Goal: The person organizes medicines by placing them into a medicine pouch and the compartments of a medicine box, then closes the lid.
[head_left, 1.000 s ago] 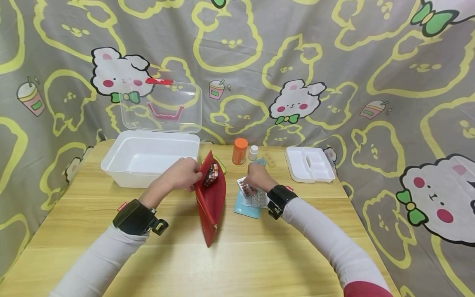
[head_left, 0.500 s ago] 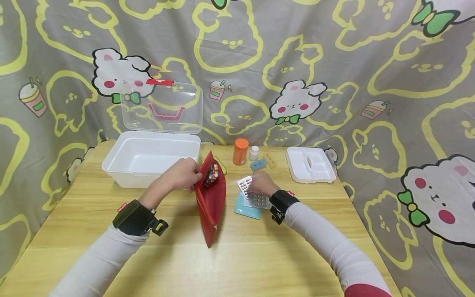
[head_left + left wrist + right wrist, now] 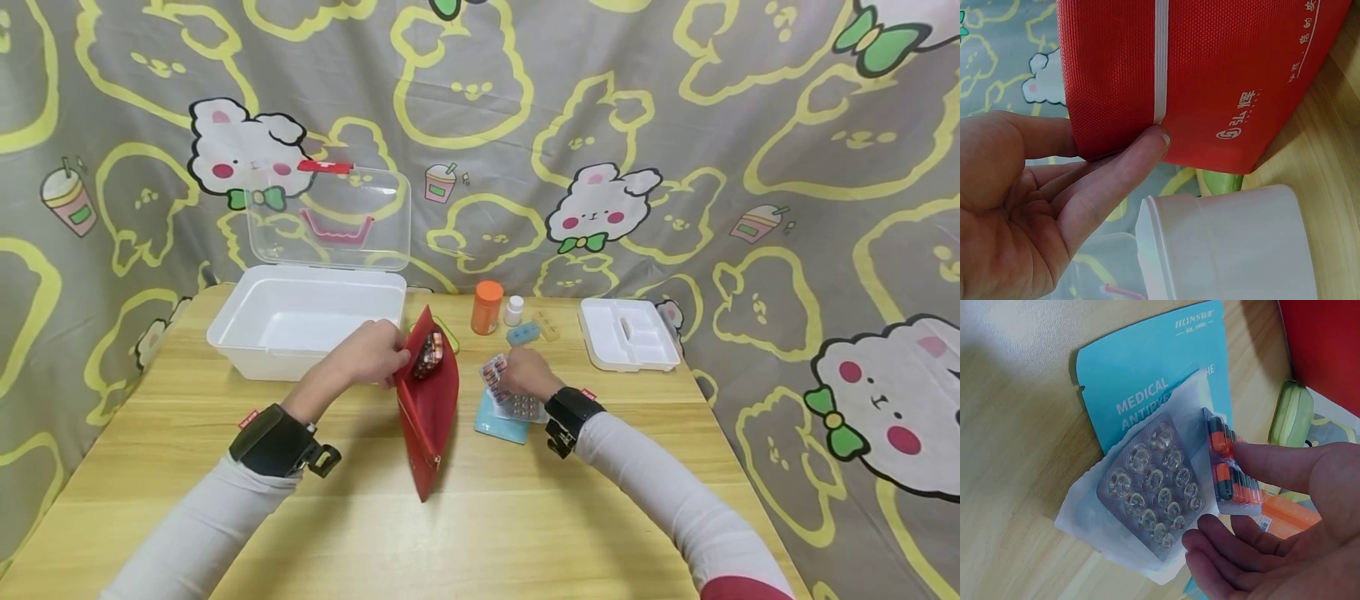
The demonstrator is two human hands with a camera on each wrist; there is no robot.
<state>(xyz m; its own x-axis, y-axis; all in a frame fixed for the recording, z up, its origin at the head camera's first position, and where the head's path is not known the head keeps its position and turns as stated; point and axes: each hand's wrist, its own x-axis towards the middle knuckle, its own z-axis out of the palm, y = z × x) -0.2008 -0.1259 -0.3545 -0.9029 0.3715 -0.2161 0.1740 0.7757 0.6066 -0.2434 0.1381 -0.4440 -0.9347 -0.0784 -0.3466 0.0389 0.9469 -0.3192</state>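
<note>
Head view: the left hand (image 3: 372,353) pinches the upper edge of the red pouch (image 3: 427,417), which stands on the bench (image 3: 480,517) with its long axis from 12 to 6 o'clock; at 3 o'clock of it the right hand (image 3: 525,372) grips a capsule strip (image 3: 492,372). Left wrist view: thumb and fingers (image 3: 1129,169) clamp the soft woven cloth, which I think is light and floppy. Right wrist view: the strip (image 3: 1230,470) stands on edge, thin, stiff, probably slippery; best held by its rims, beside a clear blister sheet (image 3: 1152,485).
</note>
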